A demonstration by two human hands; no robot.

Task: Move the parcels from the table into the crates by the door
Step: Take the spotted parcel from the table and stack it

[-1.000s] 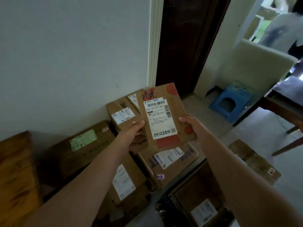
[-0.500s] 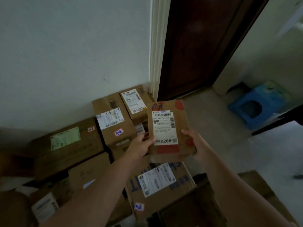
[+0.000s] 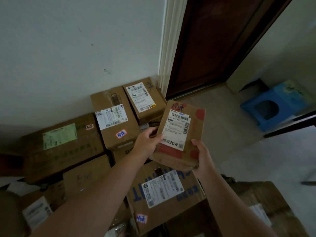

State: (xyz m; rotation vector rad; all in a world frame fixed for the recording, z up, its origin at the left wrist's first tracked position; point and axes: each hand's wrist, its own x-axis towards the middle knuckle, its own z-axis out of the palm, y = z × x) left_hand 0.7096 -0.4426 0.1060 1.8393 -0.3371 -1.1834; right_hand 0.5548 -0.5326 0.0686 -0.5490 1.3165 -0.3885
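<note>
Two hands are gripping one small brown parcel (image 3: 181,127), and I am watching it hanging tilted in the air just in front of the dark door (image 3: 213,40), below its lower left corner. The left hand (image 3: 147,142) is pinching the parcel's left edge, thumb lying on the white label. The right hand (image 3: 204,158) is curling round its lower right corner. Stacked cardboard boxes (image 3: 116,117) are sitting left of the door against the wall (image 3: 77,48), beside and beneath the parcel. A blue stool (image 3: 266,110) is standing right of the door.
</note>
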